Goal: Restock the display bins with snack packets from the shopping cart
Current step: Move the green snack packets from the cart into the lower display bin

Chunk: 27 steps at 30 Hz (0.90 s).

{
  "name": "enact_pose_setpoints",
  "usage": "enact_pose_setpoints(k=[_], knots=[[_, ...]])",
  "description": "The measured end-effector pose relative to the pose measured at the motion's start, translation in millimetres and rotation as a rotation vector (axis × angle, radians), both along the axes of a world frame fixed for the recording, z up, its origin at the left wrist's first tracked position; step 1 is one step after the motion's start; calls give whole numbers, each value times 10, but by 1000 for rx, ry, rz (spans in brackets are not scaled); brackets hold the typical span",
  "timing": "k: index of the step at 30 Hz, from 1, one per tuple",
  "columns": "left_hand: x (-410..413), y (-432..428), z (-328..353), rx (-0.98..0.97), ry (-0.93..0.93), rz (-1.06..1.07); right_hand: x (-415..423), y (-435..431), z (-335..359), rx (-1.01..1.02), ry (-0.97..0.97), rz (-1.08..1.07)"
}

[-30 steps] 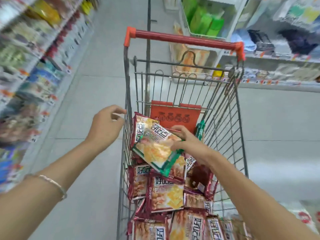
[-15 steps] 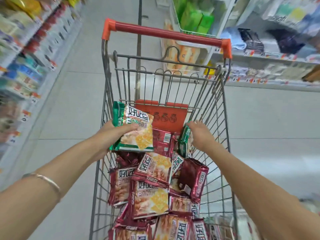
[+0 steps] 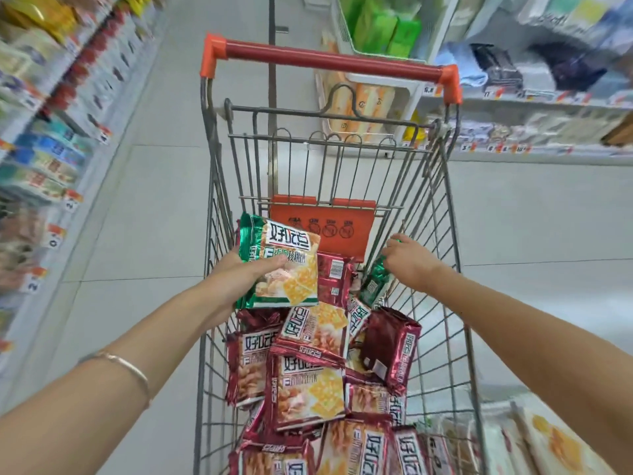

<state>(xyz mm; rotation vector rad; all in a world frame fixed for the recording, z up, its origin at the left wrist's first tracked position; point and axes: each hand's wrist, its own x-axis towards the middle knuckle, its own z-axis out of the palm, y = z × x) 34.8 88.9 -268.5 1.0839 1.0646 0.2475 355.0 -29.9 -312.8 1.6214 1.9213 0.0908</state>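
Pale tiled aisle [image 3: 154, 207], blurred shelves [image 3: 44, 156], left grip [image 3: 236, 279] clamped on green packet [image 3: 286, 265], right grip [image 3: 411, 265] pinching second packet [image 3: 375, 286]

Green trim and yellow cracker print on the packet [image 3: 294, 241] at centre left. Dark red on the heaped packets [image 3: 308, 392], lower centre. Red with orange ends on the cart handle [image 3: 329, 60].
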Motion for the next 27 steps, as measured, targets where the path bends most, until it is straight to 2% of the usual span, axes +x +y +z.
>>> enact_pose_setpoints(k=[4, 7, 10, 14, 16, 17, 19, 21, 22, 24, 25, 27], knots=[[75, -110, 172, 78, -54, 32, -51, -42, 542, 455, 456, -254], [121, -172, 317, 90, -54, 158, -282, -130, 1063, 677, 815, -631], [100, -188, 381, 94, -37, 203, -538, -288, 1421, 892, 987, -851], [64, -312, 670, 32, -135, 115, -871, -545, 1786, 1074, 1097, -1000], [12, -433, 844, 3, -166, 61, -1018, -677, 1851, 1123, 1198, -1223], [-29, -504, 920, -2, -183, 23, -1119, -747, 1877, 1158, 1339, -1390], [-123, -661, 1089, -9, -189, -32, -1427, -896, 1988, 1251, 1893, -1627], [-237, -836, 1212, -8, -219, -24, -1803, -1054, 2118, 1310, 2463, -1633], [-289, -933, 1277, -21, -235, -21, -1972, -1127, 2152, 1342, 2594, -1641], [-381, -1096, 1355, -51, -248, -26, -2333, -1275, 2223, 1366, 2646, -1699], [-432, -1206, 1417, -75, -237, -26, -2515, -1346, 2241, 1372, 2573, -1724], [-505, -1404, 1448, -159, -224, -9, -2819, -1475, 2230, 1373, 2284, -1776]])
